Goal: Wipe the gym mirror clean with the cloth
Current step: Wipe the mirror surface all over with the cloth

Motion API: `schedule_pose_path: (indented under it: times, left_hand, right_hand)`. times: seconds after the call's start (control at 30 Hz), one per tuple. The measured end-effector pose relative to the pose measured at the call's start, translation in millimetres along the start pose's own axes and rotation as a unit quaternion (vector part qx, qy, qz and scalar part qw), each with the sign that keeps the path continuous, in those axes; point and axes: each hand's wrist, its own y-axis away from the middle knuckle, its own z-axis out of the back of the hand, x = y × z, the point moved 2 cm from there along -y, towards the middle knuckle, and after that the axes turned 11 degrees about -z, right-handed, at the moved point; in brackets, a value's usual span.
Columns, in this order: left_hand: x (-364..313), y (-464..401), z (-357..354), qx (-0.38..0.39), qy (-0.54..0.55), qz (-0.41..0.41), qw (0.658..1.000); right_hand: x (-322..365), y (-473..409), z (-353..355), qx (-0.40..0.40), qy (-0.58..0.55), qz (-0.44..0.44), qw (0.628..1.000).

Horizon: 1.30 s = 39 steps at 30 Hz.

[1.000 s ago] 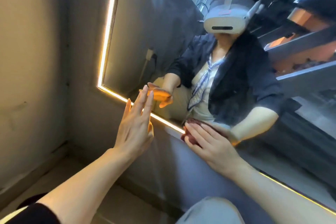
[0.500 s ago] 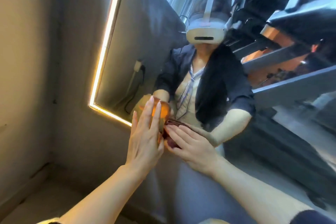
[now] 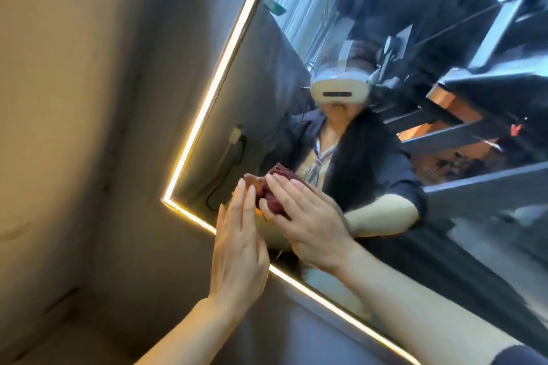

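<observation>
A dark red cloth (image 3: pixel 274 188) is being pressed flat against the mirror (image 3: pixel 296 47), near its lit lower corner, by the right hand (image 3: pixel 308 225), fingers nearly straight. The left hand (image 3: pixel 237 246) is being held beside it with its grip fully open, fingers straight, nothing held.

Glossy glass mirror (image 3: pixel 296 74), soft crumpled cloth (image 3: pixel 274 190)

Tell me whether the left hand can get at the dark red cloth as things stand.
Probably yes. The left hand is open with straight fingers right beside the crumpled dark red cloth, which the right hand presses on the mirror; nothing lies between them.
</observation>
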Motion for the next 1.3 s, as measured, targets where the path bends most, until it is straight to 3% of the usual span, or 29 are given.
schedule_pose_path:
  times: [0.03, 0.1, 0.17, 0.2, 0.33, 0.5, 0.57, 0.67, 0.7, 0.77, 0.87, 1.07, 1.3]
  left_hand:
    - [-1, -4, 2, -0.002, 0.000, -0.010, 1.000]
    - [-4, -17, 8, -0.020, 0.002, -0.018, 1.000]
    - [-5, -34, 14, -0.043, 0.014, -0.009, 0.999]
    - [-4, -42, 17, -0.054, 0.019, -0.005, 0.998]
    - [7, -57, 26, -0.090, 0.013, 0.029, 0.995]
    - [2, -62, 34, -0.092, 0.005, 0.028, 0.995]
    - [-11, -70, 34, -0.087, -0.003, 0.006, 0.996]
    - [-29, -78, 32, -0.082, -0.026, -0.020, 0.996]
    - [-37, -80, 28, -0.073, -0.035, -0.029, 0.996]
    - [-55, -82, 17, -0.055, -0.049, -0.042, 0.996]
    - [-83, -78, -11, -0.043, -0.080, -0.088, 0.992]
    - [-155, -55, -94, -0.021, -0.084, -0.200, 0.976]
    - [-200, -7, -160, 0.014, -0.087, -0.253, 0.963]
  right_hand:
    - [-17, -10, 8, -0.019, 0.003, 0.001, 1.000]
    - [-57, -52, 31, -0.116, 0.020, -0.128, 0.985]
    - [-81, -101, 49, -0.217, 0.031, -0.277, 0.935]
    - [-78, -122, 50, -0.240, 0.037, -0.306, 0.921]
    - [-30, -153, 18, -0.173, 0.013, -0.217, 0.961]
    - [-26, -105, 16, -0.031, -0.006, 0.007, 0.999]
    - [-61, -97, 34, -0.061, 0.022, -0.046, 0.997]
    - [-96, -108, 61, -0.181, 0.044, -0.262, 0.947]
    - [-96, -111, 64, -0.205, 0.044, -0.293, 0.933]
    - [-85, -103, 58, -0.198, 0.031, -0.247, 0.948]
    - [-96, -50, 56, -0.135, 0.014, -0.146, 0.980]
    - [-187, 102, 107, -0.213, 0.097, -0.259, 0.937]
    - [-214, 263, 120, -0.186, 0.130, -0.386, 0.894]
